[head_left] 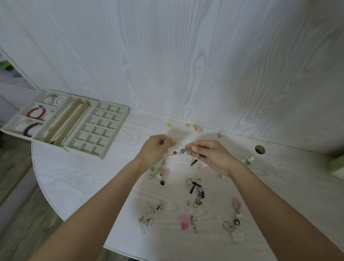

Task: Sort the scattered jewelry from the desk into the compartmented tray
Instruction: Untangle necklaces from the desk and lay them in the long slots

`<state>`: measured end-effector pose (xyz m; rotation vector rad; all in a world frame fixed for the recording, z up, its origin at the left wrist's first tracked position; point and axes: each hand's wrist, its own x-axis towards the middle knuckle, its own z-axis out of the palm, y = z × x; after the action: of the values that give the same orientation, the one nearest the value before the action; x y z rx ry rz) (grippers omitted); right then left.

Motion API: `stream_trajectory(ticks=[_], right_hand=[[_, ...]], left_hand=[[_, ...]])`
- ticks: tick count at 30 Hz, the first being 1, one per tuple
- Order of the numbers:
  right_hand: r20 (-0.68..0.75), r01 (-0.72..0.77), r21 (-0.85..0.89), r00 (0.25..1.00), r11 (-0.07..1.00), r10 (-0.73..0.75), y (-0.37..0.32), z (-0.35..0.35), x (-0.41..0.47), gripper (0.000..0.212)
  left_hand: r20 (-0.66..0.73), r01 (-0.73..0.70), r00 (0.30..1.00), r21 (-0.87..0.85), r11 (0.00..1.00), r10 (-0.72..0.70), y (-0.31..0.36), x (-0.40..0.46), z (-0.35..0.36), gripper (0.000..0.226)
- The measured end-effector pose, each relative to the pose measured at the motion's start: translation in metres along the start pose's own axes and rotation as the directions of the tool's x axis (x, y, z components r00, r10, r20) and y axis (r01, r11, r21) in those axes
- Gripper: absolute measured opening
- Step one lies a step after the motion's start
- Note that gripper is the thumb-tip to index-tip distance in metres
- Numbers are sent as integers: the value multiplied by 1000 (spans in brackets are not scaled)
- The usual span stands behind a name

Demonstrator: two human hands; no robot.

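Jewelry [195, 190] lay scattered on desk [74, 174]; tray [100, 127] at ten o'clock. Left hand [155, 148] and right hand [211, 154] each pinched a beaded chain [178, 152], strung between them.

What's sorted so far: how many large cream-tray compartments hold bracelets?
3, at the cream compartmented tray's left end: far, pale bracelets; middle, red beaded bracelet; near, dark beaded bracelet.
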<state>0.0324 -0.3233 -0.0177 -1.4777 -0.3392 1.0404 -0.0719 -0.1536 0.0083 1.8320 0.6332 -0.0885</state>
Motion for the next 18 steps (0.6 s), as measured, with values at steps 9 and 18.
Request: stream_trajectory(ticks=[9, 18], right_hand=[[28, 10, -148, 1000, 989, -6, -22, 14, 10, 12], [118, 29, -274, 993, 961, 4, -35, 35, 24, 8]], left_hand=[[63, -18, 998, -147, 989, 28, 3, -2, -10, 14], [-70, 97, 989, -361, 928, -130, 6, -7, -35, 11]])
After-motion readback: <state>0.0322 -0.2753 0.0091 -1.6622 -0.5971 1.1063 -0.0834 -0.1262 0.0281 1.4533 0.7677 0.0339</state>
